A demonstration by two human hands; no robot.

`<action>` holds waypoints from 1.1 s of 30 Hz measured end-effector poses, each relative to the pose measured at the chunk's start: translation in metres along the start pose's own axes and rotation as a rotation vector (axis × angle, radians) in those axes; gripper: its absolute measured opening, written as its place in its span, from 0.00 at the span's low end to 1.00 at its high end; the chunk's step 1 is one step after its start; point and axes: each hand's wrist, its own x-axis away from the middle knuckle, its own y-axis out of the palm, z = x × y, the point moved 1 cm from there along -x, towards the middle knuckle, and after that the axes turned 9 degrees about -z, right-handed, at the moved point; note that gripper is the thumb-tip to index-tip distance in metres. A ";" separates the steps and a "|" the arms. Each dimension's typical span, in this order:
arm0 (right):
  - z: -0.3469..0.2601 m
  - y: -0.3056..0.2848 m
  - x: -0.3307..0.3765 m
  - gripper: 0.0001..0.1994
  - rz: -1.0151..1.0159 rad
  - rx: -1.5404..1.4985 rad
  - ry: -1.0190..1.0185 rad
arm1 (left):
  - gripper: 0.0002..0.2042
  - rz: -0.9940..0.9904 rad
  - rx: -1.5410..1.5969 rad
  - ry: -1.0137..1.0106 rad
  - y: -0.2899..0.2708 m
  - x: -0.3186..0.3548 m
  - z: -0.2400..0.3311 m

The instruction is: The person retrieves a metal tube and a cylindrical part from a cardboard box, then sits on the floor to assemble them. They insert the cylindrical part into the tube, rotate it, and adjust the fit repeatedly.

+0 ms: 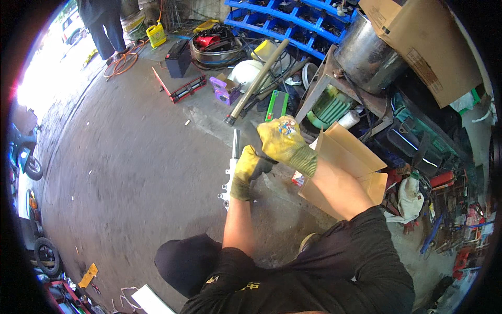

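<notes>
Both my hands wear yellow work gloves. My left hand is closed around a silver motorcycle fork leg that stands roughly upright over the concrete floor, its chrome tube rising above the glove and its cast lower end with lugs showing below. My right hand is closed just above and to the right of the left one, over a dark slim tool or part at the fork's upper section; what it is stays hidden under the glove. My forearms are bare and my sleeves are black.
An open cardboard box sits right of my hands. Behind lie a long wooden handle, a green battery, a purple box, a red tool case, blue parts bins and a steel drum. A person stands far left.
</notes>
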 end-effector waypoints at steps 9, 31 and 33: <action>0.033 -0.003 0.002 0.14 0.072 0.106 -0.619 | 0.13 -0.150 -0.146 0.009 -0.013 0.005 -0.028; 0.007 -0.007 0.004 0.16 0.008 -0.082 -0.036 | 0.13 0.687 -0.378 0.119 0.035 0.001 -0.001; 0.000 -0.016 0.003 0.16 -0.045 -0.130 0.021 | 0.18 0.565 -0.436 -0.138 0.033 0.011 -0.001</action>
